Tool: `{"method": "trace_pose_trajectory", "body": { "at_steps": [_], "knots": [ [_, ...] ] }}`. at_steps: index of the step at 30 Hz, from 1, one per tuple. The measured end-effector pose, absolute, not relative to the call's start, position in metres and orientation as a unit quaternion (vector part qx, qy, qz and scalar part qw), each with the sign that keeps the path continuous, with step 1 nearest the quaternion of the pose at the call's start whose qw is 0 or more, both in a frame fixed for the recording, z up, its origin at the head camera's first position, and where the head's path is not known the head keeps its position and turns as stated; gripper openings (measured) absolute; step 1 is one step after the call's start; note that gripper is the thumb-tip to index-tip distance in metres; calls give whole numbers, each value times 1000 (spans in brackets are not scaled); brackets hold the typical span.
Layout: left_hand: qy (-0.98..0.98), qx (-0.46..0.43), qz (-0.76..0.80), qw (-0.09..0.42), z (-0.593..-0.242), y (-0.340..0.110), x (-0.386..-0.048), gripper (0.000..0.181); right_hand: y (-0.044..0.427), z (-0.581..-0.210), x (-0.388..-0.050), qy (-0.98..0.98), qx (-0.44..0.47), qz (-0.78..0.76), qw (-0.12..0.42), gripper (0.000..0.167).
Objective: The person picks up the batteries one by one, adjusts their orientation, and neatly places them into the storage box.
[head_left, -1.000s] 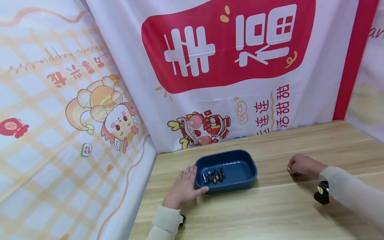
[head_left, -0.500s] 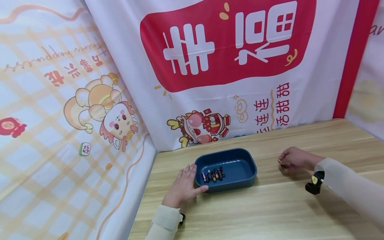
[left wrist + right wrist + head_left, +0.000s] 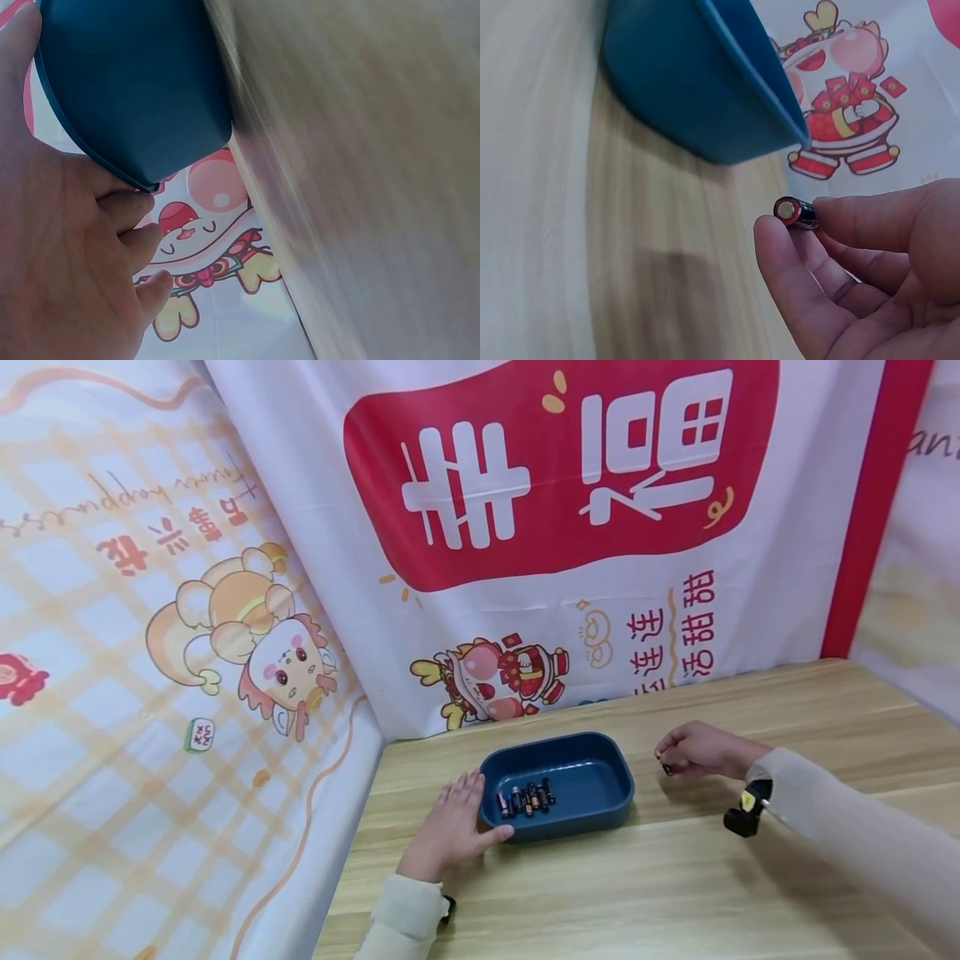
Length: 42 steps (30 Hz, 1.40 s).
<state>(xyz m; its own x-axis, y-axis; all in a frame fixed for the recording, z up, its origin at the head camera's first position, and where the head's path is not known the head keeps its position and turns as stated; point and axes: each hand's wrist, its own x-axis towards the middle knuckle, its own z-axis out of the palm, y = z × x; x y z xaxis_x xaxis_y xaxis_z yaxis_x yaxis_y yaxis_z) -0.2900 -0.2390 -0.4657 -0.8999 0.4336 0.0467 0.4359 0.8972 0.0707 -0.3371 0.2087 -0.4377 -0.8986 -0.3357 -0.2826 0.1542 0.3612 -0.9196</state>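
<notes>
In the head view a dark blue rectangular box (image 3: 592,820) lies open-topped on the table. Several small batteries (image 3: 528,798) sit side by side at its left end. My left hand (image 3: 447,828) rests against the box's left end, fingers spread along the rim and thumb at the near corner; in the left wrist view the fingers (image 3: 129,210) touch the rim. To the right of the box, my right hand (image 3: 705,750) pinches a small battery (image 3: 796,213) between thumb and fingertips, above the table. In the right wrist view one flat end of this battery faces the camera.
The wood-grain table (image 3: 600,893) meets a white printed cloth (image 3: 360,610) behind and a checked cloth (image 3: 97,710) on the left. A small black device (image 3: 745,814) is worn on the right wrist.
My right hand has moved left toward the box, carrying the battery. The left hand stays against the box, and the head view has shifted slightly.
</notes>
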Motion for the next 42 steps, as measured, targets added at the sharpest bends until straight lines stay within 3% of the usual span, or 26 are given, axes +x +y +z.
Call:
{"method": "trace_pose_trajectory", "body": {
  "at_steps": [26, 42],
  "knots": [
    [-975, -218, -39, 11, -468, -240, -292, 107, 145, -415, -360, 789, -68, -570, 218, 28],
    [-975, -220, -41, 12, -466, -238, -291, 106, 122, -412, -361, 789, -74, -566, 226, 20]
  ]
}}
